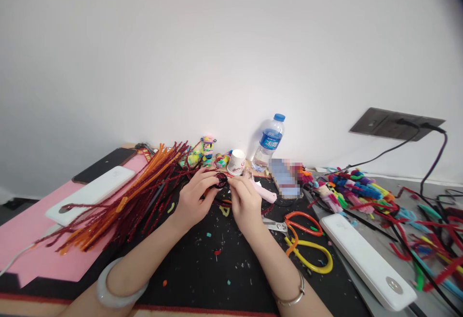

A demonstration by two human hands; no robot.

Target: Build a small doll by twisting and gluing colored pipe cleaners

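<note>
Both hands meet over the black mat (202,264) near its far edge. My left hand (195,196) and my right hand (246,201) pinch a small dark red pipe-cleaner ring (221,180) between their fingertips, fingers closed on it from either side. A pale jade bangle (115,285) is on my left wrist, a thin silver bracelet (291,297) on my right. A bundle of dark red and orange pipe cleaners (133,196) lies just left of my left hand.
Scissors with orange handles (302,225) and yellow-handled scissors (311,254) lie right of my right hand. Behind are a water bottle (268,144), a paper cup (236,161) and a pink glue gun (264,191). White power banks (365,259) (92,194) and mixed coloured pipe cleaners (361,191) flank the mat.
</note>
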